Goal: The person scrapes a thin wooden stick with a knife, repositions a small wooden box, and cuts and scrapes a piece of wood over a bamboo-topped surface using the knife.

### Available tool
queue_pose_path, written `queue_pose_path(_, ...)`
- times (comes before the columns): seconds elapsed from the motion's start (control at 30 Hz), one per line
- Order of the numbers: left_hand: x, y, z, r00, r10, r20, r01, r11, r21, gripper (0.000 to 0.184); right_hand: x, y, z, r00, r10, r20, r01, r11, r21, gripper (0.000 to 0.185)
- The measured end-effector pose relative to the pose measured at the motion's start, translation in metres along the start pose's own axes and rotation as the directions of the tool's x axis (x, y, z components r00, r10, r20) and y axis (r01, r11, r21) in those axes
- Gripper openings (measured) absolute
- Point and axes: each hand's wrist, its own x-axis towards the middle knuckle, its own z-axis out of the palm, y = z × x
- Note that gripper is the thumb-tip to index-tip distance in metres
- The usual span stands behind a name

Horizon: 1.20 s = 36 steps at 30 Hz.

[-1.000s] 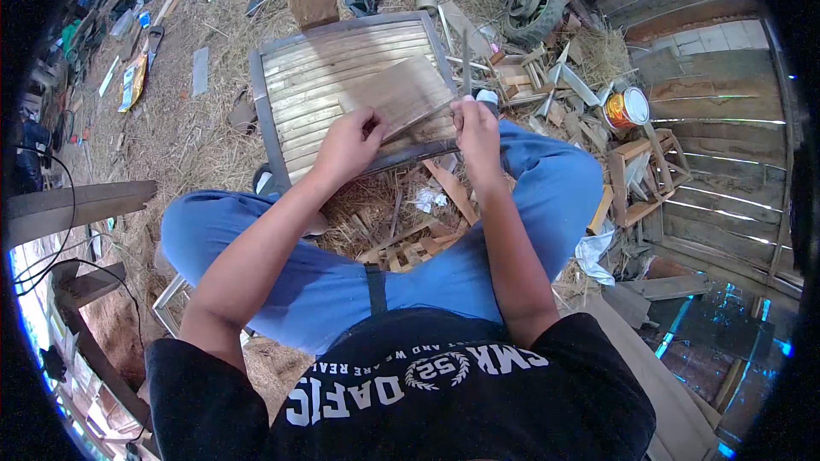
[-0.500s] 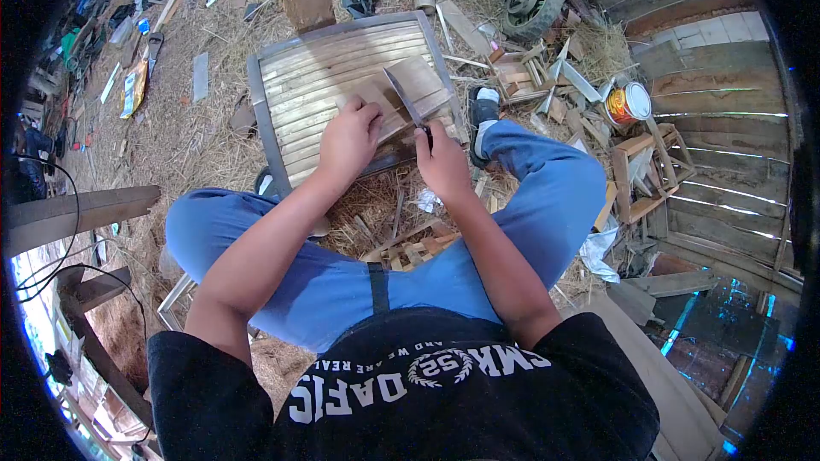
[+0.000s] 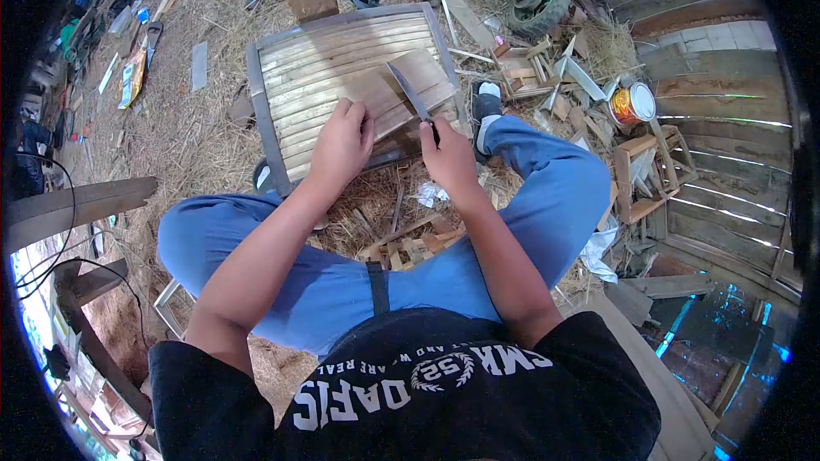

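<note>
Grey-bladed, black-handled knife (image 3: 410,96), gripped by the right hand (image 3: 447,158), crosses a flat brown wooden board (image 3: 427,77), seemingly unsevered, at which the left hand (image 3: 340,141) curls, its hold unclear.

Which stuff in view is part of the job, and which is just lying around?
In use, by the look of it:
- knife, gripped in the right hand
- wooden board, left hand at its near edge
- slatted panel, under the board

Apparently just lying about:
- tyre
- yellow packet
- bucket
- white cloth
</note>
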Motion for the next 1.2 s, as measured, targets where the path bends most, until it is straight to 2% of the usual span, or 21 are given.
queue_pose_path(0.13, 0.0, 0.002, 0.001, 1.0, 0.01, 0.02, -0.01, 1.0, 0.011, 0.012, -0.004, -0.004, -0.002, 0.999, -0.039, 0.015, 0.04, 0.997, -0.071, 0.031)
queue_pose_path(0.2, -0.001, 0.007, 0.001, 0.998, -0.025, 0.057, 0.023, 0.999, 0.036, 0.01, -0.009, -0.006, 0.001, 0.988, -0.156, -0.008, 0.155, 0.983, -0.101, 0.034)
queue_pose_path(0.33, -0.002, 0.011, 0.004, 0.998, -0.047, 0.04, 0.043, 0.995, 0.084, 0.009, -0.011, -0.011, 0.0, 0.99, -0.124, 0.063, 0.13, 0.985, -0.111, 0.033)
queue_pose_path(0.4, -0.001, 0.009, 0.005, 0.997, 0.06, -0.043, -0.052, 0.986, 0.161, 0.009, -0.008, -0.011, -0.003, 0.991, -0.125, 0.049, 0.13, 0.984, -0.12, 0.031)
queue_pose_path(0.43, 0.0, 0.01, 0.004, 0.997, 0.06, -0.044, -0.052, 0.986, 0.16, 0.009, -0.008, -0.012, -0.004, 0.991, -0.126, 0.049, 0.131, 0.984, -0.121, 0.031)
queue_pose_path(0.5, 0.001, 0.013, -0.001, 0.987, 0.152, -0.054, -0.129, 0.944, 0.305, 0.01, -0.009, -0.014, -0.005, 0.987, -0.155, 0.034, 0.159, 0.977, -0.143, 0.031)
queue_pose_path(0.73, -0.004, 0.005, 0.002, 0.988, 0.149, -0.04, -0.133, 0.955, 0.266, 0.016, -0.007, -0.013, -0.002, 0.984, -0.17, 0.051, 0.176, 0.973, -0.149, 0.031)
queue_pose_path(0.8, -0.006, 0.004, 0.0, 0.975, 0.221, -0.01, -0.209, 0.934, 0.29, 0.019, -0.007, -0.012, -0.002, 0.988, -0.138, 0.067, 0.148, 0.974, -0.169, 0.032)
queue_pose_path(0.93, -0.007, 0.004, 0.002, 0.969, 0.247, -0.015, -0.231, 0.926, 0.298, 0.019, -0.008, -0.013, -0.002, 0.987, -0.152, 0.048, 0.158, 0.972, -0.175, 0.034)
queue_pose_path(1.03, -0.004, 0.005, 0.0, 0.964, 0.265, -0.024, -0.252, 0.94, 0.231, 0.016, -0.006, -0.015, -0.003, 0.984, -0.166, 0.06, 0.175, 0.962, -0.212, 0.036)
queue_pose_path(1.2, 0.002, 0.006, 0.0, 0.979, 0.206, 0.0, -0.203, 0.966, 0.16, 0.007, -0.007, -0.017, -0.002, 0.99, -0.122, 0.065, 0.134, 0.961, -0.242, 0.037)
